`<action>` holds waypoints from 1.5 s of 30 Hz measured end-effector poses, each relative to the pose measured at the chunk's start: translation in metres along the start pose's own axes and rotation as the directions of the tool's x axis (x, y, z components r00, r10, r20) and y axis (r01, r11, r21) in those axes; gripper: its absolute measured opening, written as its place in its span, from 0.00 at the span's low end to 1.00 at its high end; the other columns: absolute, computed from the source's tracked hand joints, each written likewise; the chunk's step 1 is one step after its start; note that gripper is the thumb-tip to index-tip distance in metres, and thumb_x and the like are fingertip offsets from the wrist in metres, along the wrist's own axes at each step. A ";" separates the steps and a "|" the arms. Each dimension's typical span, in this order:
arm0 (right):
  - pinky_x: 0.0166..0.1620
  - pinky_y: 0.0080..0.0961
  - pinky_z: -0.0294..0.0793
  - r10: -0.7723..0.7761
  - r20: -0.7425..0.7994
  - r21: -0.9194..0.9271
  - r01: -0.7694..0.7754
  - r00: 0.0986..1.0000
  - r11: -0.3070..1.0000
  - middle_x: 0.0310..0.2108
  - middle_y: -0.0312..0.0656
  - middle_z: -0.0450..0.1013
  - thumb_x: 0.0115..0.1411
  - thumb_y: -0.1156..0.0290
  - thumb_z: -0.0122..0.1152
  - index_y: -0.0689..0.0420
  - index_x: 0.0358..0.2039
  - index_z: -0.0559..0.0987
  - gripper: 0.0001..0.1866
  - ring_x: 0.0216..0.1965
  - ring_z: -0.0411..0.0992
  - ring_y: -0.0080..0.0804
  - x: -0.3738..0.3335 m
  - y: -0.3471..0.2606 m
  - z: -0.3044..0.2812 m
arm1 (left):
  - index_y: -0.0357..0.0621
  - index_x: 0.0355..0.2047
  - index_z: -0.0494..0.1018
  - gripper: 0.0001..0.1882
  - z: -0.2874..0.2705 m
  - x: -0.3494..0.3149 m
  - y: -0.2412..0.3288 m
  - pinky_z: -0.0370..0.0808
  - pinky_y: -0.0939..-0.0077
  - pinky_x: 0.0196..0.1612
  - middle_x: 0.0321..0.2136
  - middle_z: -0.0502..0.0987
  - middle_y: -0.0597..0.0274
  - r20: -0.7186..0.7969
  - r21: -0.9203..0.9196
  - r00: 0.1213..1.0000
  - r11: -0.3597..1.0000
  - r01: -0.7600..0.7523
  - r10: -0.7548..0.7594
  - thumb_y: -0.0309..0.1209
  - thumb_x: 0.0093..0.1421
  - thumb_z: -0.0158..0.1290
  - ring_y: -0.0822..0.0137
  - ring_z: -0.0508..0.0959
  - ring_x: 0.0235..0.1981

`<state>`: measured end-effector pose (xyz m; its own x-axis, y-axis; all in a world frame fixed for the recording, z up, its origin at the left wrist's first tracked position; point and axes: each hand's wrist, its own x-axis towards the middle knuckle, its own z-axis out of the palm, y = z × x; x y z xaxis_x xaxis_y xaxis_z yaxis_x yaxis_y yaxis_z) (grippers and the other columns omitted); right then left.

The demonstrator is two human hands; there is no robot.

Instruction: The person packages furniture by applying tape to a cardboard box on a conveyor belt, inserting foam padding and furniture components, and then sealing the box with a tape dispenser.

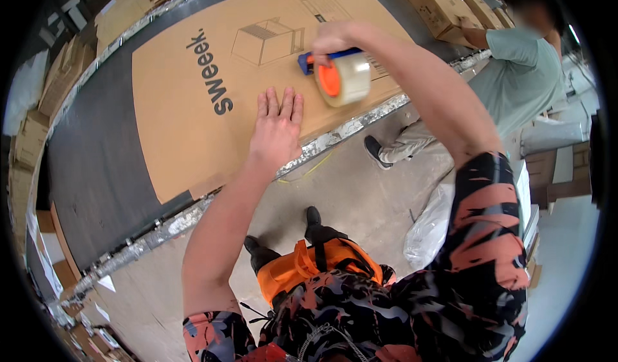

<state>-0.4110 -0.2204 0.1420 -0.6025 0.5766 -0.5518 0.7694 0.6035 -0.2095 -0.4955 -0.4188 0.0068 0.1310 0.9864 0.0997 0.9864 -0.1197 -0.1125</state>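
A large flat brown cardboard box (180,130) with dark printing and a line drawing lies on a dark conveyor belt (90,169). My left hand (277,129) rests palm down near the box's close edge, fingers stretched out and a little apart. In my right hand (333,40) is a tape dispenser (329,79) with blue and orange parts and a wide roll of clear tape. It is held over the right part of the box, close to the near edge. Slight blur covers the roll, and I cannot tell whether the tape touches the cardboard.
At the right a co-worker in a light green shirt (524,59) stands by the belt, one hand at another carton (441,8). The belt's worn metal rail (347,129) runs between me and the box. Clear plastic wrapping (430,223) lies on the floor to the right.
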 end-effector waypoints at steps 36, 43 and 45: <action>0.41 0.38 0.76 0.119 -0.174 0.182 -0.087 0.977 0.979 0.35 0.47 0.75 0.41 0.63 0.62 0.52 0.42 0.78 0.23 0.36 0.76 0.46 -0.160 0.076 0.264 | 0.35 0.64 0.50 0.47 -0.003 0.006 0.006 0.51 0.52 0.66 0.64 0.54 0.46 -0.011 0.066 0.999 0.997 0.045 -0.044 0.54 0.55 0.53 0.39 0.54 0.63; 0.42 0.39 0.76 0.517 -0.336 0.308 -0.427 0.787 0.850 0.47 0.54 0.71 0.37 0.63 0.62 0.46 0.53 0.75 0.35 0.38 0.76 0.49 -0.248 0.116 0.342 | 0.31 0.62 0.55 0.41 0.004 0.010 0.014 0.50 0.52 0.66 0.62 0.58 0.43 -0.085 -0.003 0.996 1.000 0.031 -0.031 0.55 0.61 0.43 0.37 0.56 0.62; 0.43 0.39 0.76 0.531 -0.392 0.337 -0.420 0.751 0.842 0.50 0.55 0.70 0.38 0.63 0.62 0.46 0.53 0.75 0.35 0.40 0.76 0.49 -0.256 0.118 0.347 | 0.31 0.63 0.53 0.43 0.004 0.009 0.018 0.50 0.54 0.66 0.63 0.55 0.45 -0.050 0.028 0.998 0.998 0.049 -0.048 0.56 0.60 0.45 0.39 0.54 0.64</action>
<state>-0.0924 -0.4879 -0.0214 -0.1269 0.9695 -0.2096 0.9729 0.0804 -0.2167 -0.4772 -0.4112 0.0022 0.0884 0.9840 0.1546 0.9885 -0.0675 -0.1351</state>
